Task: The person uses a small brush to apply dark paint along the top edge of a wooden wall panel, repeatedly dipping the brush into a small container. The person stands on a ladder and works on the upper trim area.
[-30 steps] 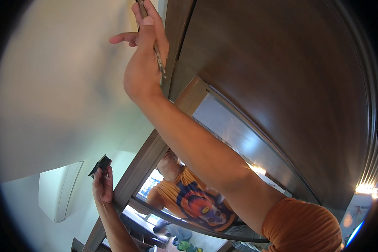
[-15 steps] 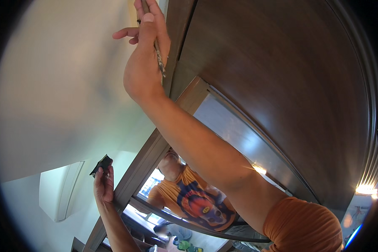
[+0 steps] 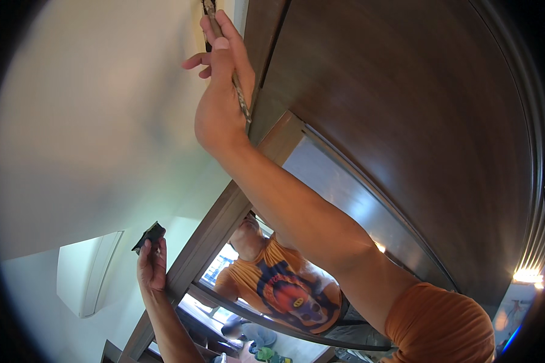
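Note:
High up at the top edge, my right hand [image 3: 227, 91] is closed around a slim paintbrush [image 3: 241, 100] with a spattered handle. Its upper end runs close to the top of the picture, where a dark narrow strip and a yellowish band show on the pale wall beside the wooden frame. The bristles cannot be made out. Lower down on the left, my left hand [image 3: 153, 266] grips a small black angular piece [image 3: 148, 238] between thumb and fingers, in front of the pale wall. What that piece is, I cannot tell.
A dark wooden panel [image 3: 399, 109] fills the upper right. Beneath my right arm, a mirror [image 3: 321, 175] in a wooden frame [image 3: 209, 227] reflects a person in an orange printed shirt. A white wall-mounted unit [image 3: 85, 275] hangs at the lower left. Lights glow at right.
My right hand and the paintbrush have shifted down and slightly right, so more of the brush's upper end shows. The left hand with the black piece has hardly moved.

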`<state>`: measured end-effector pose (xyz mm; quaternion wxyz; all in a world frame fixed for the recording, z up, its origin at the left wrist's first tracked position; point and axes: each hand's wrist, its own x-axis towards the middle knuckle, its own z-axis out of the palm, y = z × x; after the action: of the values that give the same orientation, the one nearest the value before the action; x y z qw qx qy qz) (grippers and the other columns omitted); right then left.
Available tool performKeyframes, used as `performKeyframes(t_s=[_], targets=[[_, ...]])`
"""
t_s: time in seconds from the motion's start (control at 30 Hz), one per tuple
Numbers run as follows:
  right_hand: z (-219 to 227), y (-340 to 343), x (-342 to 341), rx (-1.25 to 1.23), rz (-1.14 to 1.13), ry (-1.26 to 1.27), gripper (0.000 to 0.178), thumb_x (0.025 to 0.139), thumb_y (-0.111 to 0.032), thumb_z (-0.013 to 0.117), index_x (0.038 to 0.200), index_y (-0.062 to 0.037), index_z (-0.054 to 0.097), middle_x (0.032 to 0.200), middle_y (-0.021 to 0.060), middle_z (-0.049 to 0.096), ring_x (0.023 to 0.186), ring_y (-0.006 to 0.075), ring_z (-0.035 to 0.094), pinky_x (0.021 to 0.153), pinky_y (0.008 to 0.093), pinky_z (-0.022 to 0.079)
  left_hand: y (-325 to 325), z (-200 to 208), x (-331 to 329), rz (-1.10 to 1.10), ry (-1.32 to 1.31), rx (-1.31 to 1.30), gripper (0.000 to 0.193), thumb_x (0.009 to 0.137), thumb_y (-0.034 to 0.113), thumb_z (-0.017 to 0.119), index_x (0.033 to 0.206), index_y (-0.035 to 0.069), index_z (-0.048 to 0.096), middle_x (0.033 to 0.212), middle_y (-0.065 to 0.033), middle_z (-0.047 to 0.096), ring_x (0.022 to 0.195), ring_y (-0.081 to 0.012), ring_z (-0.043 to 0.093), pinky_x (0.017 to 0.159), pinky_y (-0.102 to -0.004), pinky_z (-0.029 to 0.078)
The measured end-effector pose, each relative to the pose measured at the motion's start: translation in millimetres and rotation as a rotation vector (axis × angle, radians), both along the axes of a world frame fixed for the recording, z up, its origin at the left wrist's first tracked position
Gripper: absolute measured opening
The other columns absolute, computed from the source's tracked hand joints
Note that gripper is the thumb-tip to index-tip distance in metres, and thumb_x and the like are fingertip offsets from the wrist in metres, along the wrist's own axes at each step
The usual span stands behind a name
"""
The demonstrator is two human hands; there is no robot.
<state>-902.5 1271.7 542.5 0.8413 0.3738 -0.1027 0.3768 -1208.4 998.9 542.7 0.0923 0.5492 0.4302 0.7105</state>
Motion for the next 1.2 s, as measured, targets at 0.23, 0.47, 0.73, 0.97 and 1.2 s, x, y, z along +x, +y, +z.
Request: performKeyframes(t_s=[0.23, 0.47, 0.73, 0.97, 1.2], targets=[[4.4, 3.3, -3.0, 0.005, -0.008, 0.034, 0.059, 0.111, -0.034, 0.035, 0.158, 0.0019, 0.033, 0.153, 0.0157, 0.054, 0.089, 0.0134, 0.056, 0.09, 0.031, 0.046, 1.5, -0.4, 6.7, -0.019, 0.002, -0.018, 0.042, 0.095, 0.004, 0.072, 0.131, -0.008, 0.052, 0.134, -0.0219, 0.06, 0.127, -0.0315, 0.06, 0.108, -0.0386, 0.055], [3.1, 6.6, -29.6, -0.041, 0.031, -0.055, 0.064, 0.11, -0.043, 0.035, 0.157, 0.0001, 0.037, 0.153, 0.0134, 0.054, 0.092, 0.0137, 0.062, 0.088, 0.0324, 0.042, 3.0, -2.1, 11.6, -0.005, 0.015, -0.012, 0.042, 0.096, 0.004, 0.071, 0.131, -0.008, 0.051, 0.134, -0.0214, 0.061, 0.127, -0.0306, 0.06, 0.108, -0.039, 0.055], [-4.3, 11.1, -66.1, -0.028, 0.105, -0.148, 0.059, 0.111, -0.036, 0.035, 0.157, 0.001, 0.036, 0.151, 0.015, 0.055, 0.09, 0.0132, 0.058, 0.09, 0.0301, 0.044, 3.6, -1.1, 7.2, -0.029, 0.014, -0.008, 0.044, 0.096, 0.005, 0.071, 0.132, -0.009, 0.05, 0.134, -0.0227, 0.059, 0.125, -0.0304, 0.061, 0.108, -0.0388, 0.055], [-18.0, 16.0, -63.5, -0.077, 0.047, -0.057, 0.059, 0.11, -0.038, 0.034, 0.153, 0.0028, 0.042, 0.149, 0.0164, 0.057, 0.088, 0.0129, 0.064, 0.086, 0.0304, 0.04, 2.7, -0.3, 3.5, -0.036, 0.002, -0.008, 0.043, 0.096, 0.005, 0.071, 0.131, -0.008, 0.052, 0.134, -0.0226, 0.06, 0.126, -0.0311, 0.06, 0.108, -0.0394, 0.055], [-3.6, 21.8, -35.5, 0.099, 0.048, 0.03, 0.059, 0.112, -0.037, 0.033, 0.156, 0.002, 0.037, 0.151, 0.0164, 0.055, 0.088, 0.0132, 0.056, 0.095, 0.0313, 0.043, 1.5, 1.8, -1.9, -0.025, 0.029, -0.024, 0.044, 0.096, 0.006, 0.072, 0.133, -0.007, 0.052, 0.136, -0.022, 0.06, 0.128, -0.0319, 0.059, 0.108, -0.0395, 0.055]])
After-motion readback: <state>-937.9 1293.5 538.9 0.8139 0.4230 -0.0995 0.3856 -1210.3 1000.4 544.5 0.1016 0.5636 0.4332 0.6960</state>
